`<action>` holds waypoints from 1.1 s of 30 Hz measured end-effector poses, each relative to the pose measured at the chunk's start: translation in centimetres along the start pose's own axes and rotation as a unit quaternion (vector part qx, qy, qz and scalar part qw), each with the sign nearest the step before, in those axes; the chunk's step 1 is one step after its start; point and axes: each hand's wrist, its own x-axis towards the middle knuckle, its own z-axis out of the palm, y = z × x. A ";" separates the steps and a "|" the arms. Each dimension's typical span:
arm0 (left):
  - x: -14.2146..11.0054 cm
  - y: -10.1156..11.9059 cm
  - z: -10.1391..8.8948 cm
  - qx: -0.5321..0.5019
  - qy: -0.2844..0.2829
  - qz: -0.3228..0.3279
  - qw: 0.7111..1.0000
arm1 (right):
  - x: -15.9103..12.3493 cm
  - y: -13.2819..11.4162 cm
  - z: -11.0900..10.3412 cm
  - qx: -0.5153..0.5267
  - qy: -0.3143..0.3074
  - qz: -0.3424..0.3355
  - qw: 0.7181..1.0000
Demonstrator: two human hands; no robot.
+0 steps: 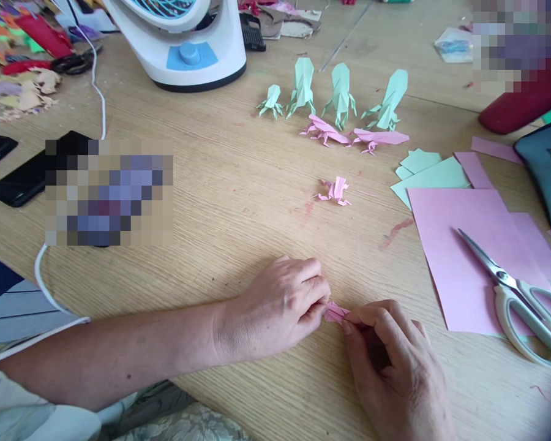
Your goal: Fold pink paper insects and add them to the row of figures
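Observation:
My left hand (282, 306) and my right hand (390, 361) meet near the front of the wooden table (239, 184). Both pinch a small folded piece of pink paper (335, 313) between their fingertips. Only a sliver of the paper shows between the fingers. A small pink origami figure (334, 190) lies further back on the table. Behind it lie two larger pink figures (349, 136) and a row of several green origami figures (335, 92).
Pink paper sheets (463, 245) and green sheets (429, 174) lie at the right with scissors (518, 297) on top. A white fan base (188, 52) stands at the back, its white cable (98, 92) running left. Dark phones (16, 174) and paper scraps (22, 92) lie left.

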 end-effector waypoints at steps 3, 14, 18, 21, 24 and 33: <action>0.2 0.2 -0.1 -0.006 -0.005 -0.021 1.000 | 0.0 0.1 0.0 0.007 -0.001 -0.011 1.000; 0.3 0.2 -0.3 -0.012 -0.017 -0.034 0.999 | -0.8 1.0 0.2 0.013 0.004 -0.084 0.996; 0.2 0.2 -0.4 -0.019 -0.016 -0.028 0.999 | -1.0 1.1 0.1 0.021 -0.001 -0.088 0.996; 0.2 0.2 -0.4 -0.020 -0.014 -0.027 0.999 | -1.0 1.2 0.1 0.028 0.003 -0.094 0.995; 0.2 0.2 -0.3 -0.014 -0.010 -0.030 0.999 | -1.1 1.2 0.0 0.041 0.008 -0.089 0.995; 0.2 0.3 -0.4 0.006 -0.013 -0.030 0.999 | -1.3 1.2 -0.2 0.049 -0.009 -0.067 0.996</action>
